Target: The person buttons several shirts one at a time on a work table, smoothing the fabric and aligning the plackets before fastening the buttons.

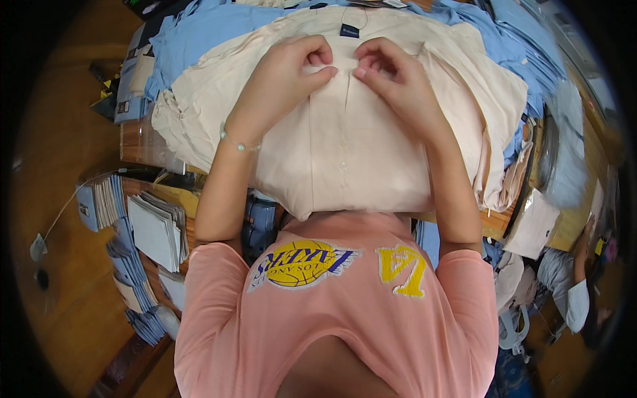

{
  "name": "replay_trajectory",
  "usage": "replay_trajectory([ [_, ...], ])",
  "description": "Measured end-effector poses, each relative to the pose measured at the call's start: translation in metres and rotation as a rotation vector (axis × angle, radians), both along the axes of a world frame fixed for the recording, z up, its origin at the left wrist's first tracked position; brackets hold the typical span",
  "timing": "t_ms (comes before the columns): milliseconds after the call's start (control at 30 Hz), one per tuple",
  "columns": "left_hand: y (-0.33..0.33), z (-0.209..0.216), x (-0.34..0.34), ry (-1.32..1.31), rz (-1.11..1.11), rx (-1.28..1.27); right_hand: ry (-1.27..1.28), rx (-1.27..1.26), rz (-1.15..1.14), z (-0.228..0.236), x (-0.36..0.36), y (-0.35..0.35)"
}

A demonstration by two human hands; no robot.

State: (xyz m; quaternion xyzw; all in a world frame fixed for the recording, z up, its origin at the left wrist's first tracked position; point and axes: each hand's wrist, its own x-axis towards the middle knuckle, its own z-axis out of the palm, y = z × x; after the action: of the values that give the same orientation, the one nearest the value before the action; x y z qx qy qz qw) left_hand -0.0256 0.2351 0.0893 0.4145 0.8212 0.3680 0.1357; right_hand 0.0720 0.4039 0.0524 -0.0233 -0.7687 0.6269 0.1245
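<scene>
A cream shirt (371, 159) lies spread before me with its front up, the button placket running down its middle. A dark neck label (350, 30) shows at its far end. My left hand (292, 69), with a beaded bracelet on the wrist, is closed in a pinch at the left side of the neck opening. Opposite it, just right of the placket top, my right hand (397, 74) is closed with thumb and curled fingers at the fabric. A narrow gap separates the two hands. The cloth between the fingertips is mostly hidden.
Light blue shirts (192, 46) lie under and beyond the cream one. At the left stand a stack of white boards (157, 229) and piles of folded blue garments (126, 259). A packaged pale garment (532, 224) sits at the right, near another person's arm (582, 252).
</scene>
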Motion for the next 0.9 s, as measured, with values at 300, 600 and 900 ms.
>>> replay_trajectory([
  [300,-0.204,-0.093,0.088,-0.077,0.900,0.477,0.107,0.189,-1.140,-0.050,0.218,0.086],
  [600,-0.261,-0.197,0.089,-0.971,0.735,0.292,-0.065,-0.050,-1.568,-0.199,0.283,0.043],
  [900,-0.304,-0.186,0.068,-1.040,0.133,-0.121,-0.330,-0.466,-1.234,-0.171,0.258,0.002],
])
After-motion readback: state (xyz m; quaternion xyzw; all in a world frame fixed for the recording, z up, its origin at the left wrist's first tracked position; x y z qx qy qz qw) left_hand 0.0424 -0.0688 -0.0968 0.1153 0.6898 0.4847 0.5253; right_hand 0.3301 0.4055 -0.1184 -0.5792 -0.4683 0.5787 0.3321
